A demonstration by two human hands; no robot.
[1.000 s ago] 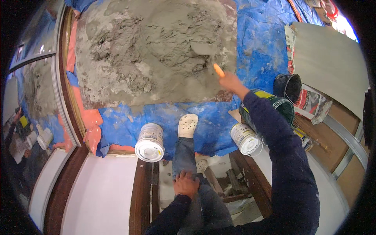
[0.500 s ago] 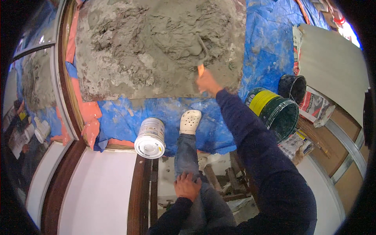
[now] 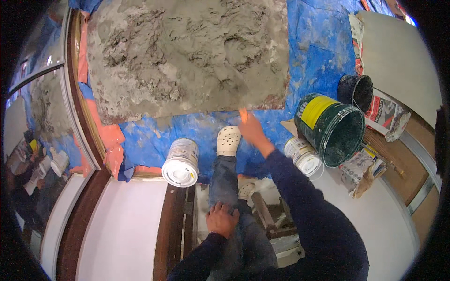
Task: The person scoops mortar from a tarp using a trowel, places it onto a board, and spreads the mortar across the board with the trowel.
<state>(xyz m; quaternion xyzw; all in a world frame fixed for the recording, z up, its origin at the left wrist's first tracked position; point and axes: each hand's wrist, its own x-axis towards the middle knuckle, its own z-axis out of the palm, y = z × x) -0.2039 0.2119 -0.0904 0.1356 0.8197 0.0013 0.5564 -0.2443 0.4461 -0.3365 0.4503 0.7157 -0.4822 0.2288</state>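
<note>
My right hand (image 3: 254, 129) grips the orange handle of a trowel (image 3: 243, 114), at the near edge of a mortar-covered board. The trowel's metal end is smeared by motion over the board, and I cannot make out its shape. Grey wet mortar (image 3: 197, 51) lies spread in rough lumps and hollows across the board (image 3: 101, 110). My left hand (image 3: 222, 220) rests on my jeans at the knee, fingers spread, with nothing in it. A cream clog (image 3: 228, 140) on my foot stands between the hands, close to the board.
Blue sheeting (image 3: 316, 61) lies under the board. A white lidded bucket (image 3: 182, 161) stands left of my foot, another white bucket (image 3: 302, 157) at right. Beyond it are a dark green bucket (image 3: 330, 126), a black bucket (image 3: 355, 91) and a torn bag (image 3: 384, 114). A glass door (image 3: 47, 117) borders the left.
My right hand has drawn back toward me with the trowel, from the mortar to the board's near edge. A second white bucket now shows beside my right arm. My left hand stays on the knee.
</note>
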